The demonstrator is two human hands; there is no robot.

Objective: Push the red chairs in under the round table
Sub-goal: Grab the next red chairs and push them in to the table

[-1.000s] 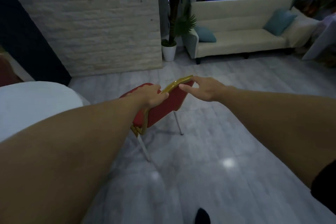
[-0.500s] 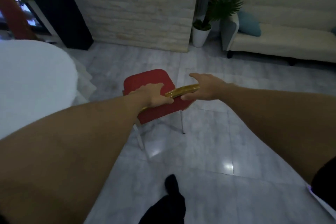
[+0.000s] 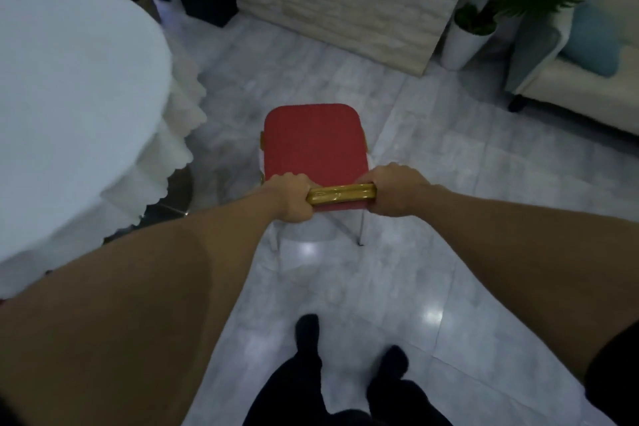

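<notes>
Red chair [image 3: 313,143], front legs hidden; left hand [image 3: 289,196] and right hand [image 3: 397,189] seemingly clench its gold backrest [image 3: 342,194].

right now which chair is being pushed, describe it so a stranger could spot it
Start at the round table draped in white on the left. Just right of it, on the grey tiled floor, stands the red chair, the only red-seated thing there, its gold top rail gripped by the left hand and right hand.

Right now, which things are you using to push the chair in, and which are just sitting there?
For the job: red chair, its gold top rail, left hand, right hand, round table.

Just around: potted plant, sofa, blue cushion.
</notes>
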